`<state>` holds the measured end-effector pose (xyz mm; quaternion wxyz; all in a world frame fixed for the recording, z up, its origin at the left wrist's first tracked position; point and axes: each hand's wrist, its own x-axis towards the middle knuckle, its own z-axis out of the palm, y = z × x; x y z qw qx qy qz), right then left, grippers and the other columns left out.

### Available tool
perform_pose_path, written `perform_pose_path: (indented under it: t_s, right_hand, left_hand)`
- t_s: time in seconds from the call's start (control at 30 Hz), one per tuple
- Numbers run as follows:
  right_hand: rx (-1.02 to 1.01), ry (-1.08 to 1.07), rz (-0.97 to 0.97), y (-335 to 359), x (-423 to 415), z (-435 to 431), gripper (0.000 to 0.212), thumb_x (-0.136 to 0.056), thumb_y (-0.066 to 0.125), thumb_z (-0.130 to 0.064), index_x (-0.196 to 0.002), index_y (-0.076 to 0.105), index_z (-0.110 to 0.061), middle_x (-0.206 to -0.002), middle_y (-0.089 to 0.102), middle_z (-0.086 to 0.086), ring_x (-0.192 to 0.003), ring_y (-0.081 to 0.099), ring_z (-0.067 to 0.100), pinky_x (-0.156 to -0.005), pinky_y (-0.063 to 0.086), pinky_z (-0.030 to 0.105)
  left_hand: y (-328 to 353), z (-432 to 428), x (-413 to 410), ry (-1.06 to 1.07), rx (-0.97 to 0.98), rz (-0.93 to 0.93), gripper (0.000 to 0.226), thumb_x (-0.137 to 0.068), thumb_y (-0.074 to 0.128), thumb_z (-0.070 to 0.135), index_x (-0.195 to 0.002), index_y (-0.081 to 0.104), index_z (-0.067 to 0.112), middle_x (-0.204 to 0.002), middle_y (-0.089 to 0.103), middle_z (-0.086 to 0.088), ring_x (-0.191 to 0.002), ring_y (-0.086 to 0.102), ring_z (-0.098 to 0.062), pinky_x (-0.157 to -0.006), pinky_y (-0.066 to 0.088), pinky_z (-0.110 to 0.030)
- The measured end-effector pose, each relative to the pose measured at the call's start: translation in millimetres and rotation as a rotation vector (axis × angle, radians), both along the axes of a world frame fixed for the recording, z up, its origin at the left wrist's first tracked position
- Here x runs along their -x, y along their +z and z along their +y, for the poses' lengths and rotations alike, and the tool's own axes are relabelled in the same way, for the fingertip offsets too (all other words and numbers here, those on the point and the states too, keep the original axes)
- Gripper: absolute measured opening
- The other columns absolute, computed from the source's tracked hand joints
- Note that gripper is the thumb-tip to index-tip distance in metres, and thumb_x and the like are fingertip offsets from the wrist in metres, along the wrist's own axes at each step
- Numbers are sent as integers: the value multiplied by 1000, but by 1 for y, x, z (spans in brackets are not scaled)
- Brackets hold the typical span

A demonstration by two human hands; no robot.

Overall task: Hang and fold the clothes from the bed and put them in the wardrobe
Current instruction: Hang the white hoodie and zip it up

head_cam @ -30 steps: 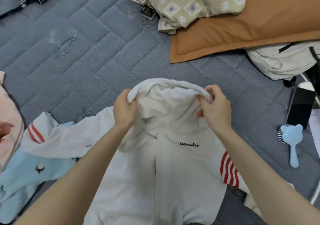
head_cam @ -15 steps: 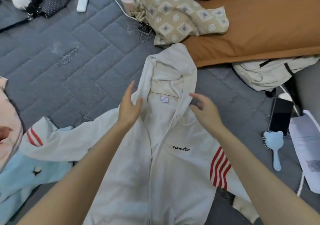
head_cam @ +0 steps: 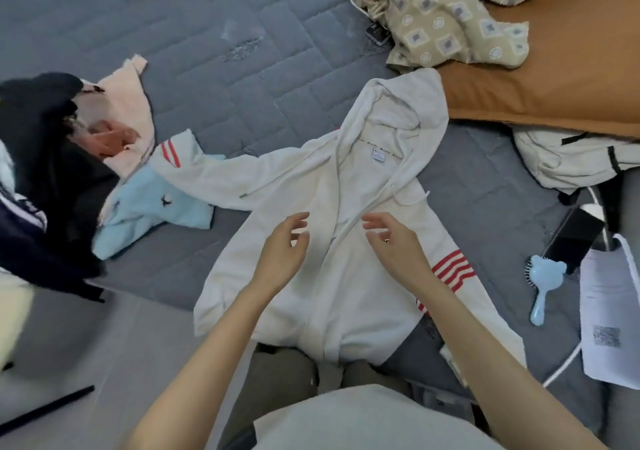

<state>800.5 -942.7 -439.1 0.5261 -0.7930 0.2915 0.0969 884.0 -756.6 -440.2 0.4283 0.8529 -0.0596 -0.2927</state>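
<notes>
Head cam: hoodie (head_cam: 346,293) lies flat on the bed (head_cam: 242,68), hem at the near edge, hood pointing away. Left hand (head_cam: 284,252) and right hand (head_cam: 394,245) hover either side of its zip, each grip apart and empty, equally close.

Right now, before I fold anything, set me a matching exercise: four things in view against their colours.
Things:
1. hoodie
2. hairbrush
3. pillow
4. phone

Colours:
a. orange
b. white with red stripes
c. black
d. light blue

Pairs: 1-b, 2-d, 3-a, 4-c.
</notes>
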Motion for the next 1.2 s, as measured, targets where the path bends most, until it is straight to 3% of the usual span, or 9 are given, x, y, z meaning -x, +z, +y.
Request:
perform_pose_path:
  t_s: [0.23,0.47,0.6,0.7,0.9,1.2]
  right_hand:
    - [44,450,-66,31,41,63,27,-95,51,-15,-117,60,-28,-107,62,-12,-84,55,-4,-67,41,6]
    - [51,955,-149,82,77,166,30,-94,50,-13,-119,61,-22,-110,65,-8,-88,60,9,-84,48,26]
    - [58,1249,-211,118,99,250,30,-95,49,-12,-122,61,-18,-114,65,-5,-86,58,9,-85,48,27]
    - [52,1457,-279,143,124,318,31,-96,48,-11,-123,60,-18,-116,65,-4,-94,60,12,-88,47,29]
    - [54,1865,-479,184,198,463,31,-95,49,-11,-122,59,-19,-116,65,-3,-88,61,16,-84,48,33]
    - [-129,2161,-717,242,328,639,31,-94,51,-10,-124,59,-16,-118,65,0,-89,62,19,-85,48,32]
  left_hand:
    - [37,72,113,330,-36,-51,38,-99,47,15,-136,49,20,-125,55,4,-103,52,-9,-85,37,-15]
    - [80,164,236,764,-70,-69,36,-98,49,15,-134,50,16,-128,54,-2,-107,54,-15,-98,42,-29]
    - [115,224,307,1026,-127,-124,38,-98,51,16,-136,49,19,-126,56,-1,-108,56,-18,-98,44,-34]
    - [138,265,360,1227,-173,-151,39,-97,51,13,-135,49,18,-127,57,-2,-109,58,-20,-98,43,-32]
    - [182,353,467,1600,-253,-228,40,-96,53,10,-136,49,10,-129,57,-7,-111,58,-24,-99,42,-33]
    - [240,459,607,1934,-364,-326,43,-98,50,16,-141,44,16,-135,53,-3,-114,55,-19,-101,42,-31]
